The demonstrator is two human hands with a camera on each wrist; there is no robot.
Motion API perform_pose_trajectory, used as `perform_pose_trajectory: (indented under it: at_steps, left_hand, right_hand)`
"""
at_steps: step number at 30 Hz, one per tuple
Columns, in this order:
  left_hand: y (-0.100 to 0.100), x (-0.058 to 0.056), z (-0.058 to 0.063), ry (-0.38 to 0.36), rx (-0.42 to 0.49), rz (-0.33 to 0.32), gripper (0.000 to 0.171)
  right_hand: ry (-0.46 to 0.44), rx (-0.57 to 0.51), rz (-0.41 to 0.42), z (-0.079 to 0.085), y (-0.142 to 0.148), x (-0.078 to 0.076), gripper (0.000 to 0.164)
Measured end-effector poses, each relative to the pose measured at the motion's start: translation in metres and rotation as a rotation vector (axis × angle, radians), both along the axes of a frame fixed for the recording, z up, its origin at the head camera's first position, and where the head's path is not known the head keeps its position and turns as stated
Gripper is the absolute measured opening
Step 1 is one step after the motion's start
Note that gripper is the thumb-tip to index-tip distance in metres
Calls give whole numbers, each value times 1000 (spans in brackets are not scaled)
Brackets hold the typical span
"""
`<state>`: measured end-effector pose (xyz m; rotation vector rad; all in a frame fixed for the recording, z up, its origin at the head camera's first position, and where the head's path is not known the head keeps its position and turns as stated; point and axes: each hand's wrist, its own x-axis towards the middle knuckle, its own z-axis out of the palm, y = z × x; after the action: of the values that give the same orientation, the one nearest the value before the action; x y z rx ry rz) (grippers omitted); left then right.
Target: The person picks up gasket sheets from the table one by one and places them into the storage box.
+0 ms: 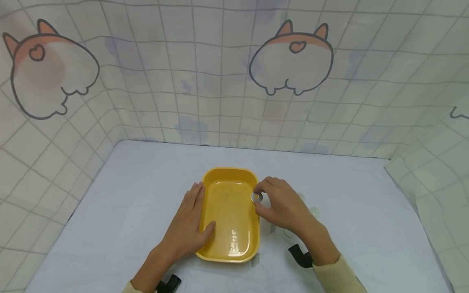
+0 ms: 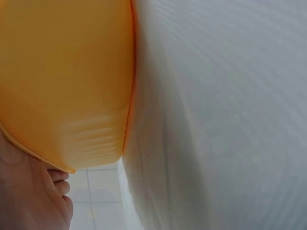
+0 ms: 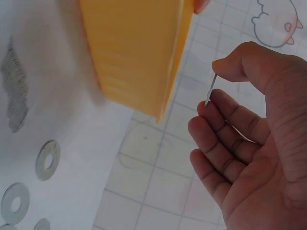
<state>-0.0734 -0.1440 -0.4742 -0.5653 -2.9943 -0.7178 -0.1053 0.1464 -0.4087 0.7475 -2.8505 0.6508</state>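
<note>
A yellow rectangular tray [image 1: 229,219] lies on the white-covered table. My left hand [image 1: 188,221] rests along its left rim, fingers straight and thumb reaching over the inside; the left wrist view shows the palm [image 2: 29,187] against the rim. My right hand [image 1: 283,203] pinches a flat metal washer [image 1: 257,197] between thumb and fingertips, close over the tray's right rim. In the right wrist view the washer [image 3: 210,91] is seen edge-on, apart from the tray wall [image 3: 134,52]. The tray's floor shows nothing lying in it.
Several loose washers [image 3: 48,160] lie on the table right of the tray, partly under my right forearm. A grey patch [image 3: 14,86] marks the cloth near them. Black curved pieces [image 1: 301,256] show beside both wrists. A tile-patterned curtain [image 1: 220,81] encloses the table.
</note>
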Motion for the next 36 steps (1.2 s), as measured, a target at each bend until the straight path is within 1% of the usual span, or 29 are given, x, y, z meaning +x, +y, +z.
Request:
perform_pose_trajectory:
  at_steps: [6,13,17,20,27,30,32,36]
  left_hand:
    - [0,1,1,31,-5,5,98]
    - [1,0,1,31,-12,6,99]
    - [0,-1,1,7,-25,6,99]
    - [0,-1,1,-14,-32,3,99]
    - [0,-2,-1,33,-22,-7,100]
    - [1,-2,-1,31,-23,-8,100]
    - [1,-2,-1,31,-27,-11,100]
    - [1,-2,-1,36,-27,-18,99]
  right_hand:
    - [-3,1,37,7,-11,-9,23]
    - [-41,54,82,14,-21,-17,24]
    - [-64,85,97,17,-25,-19,24]
    - [-65,97,120,17,-27,-20,23]
    - [-56,117,172,17,-32,-26,21]
    - [-66,124,182,18,-35,-27,22]
    - [-86,129,185,19,-36,-27,30]
    - [-124,139,180,18,-36,-25,59]
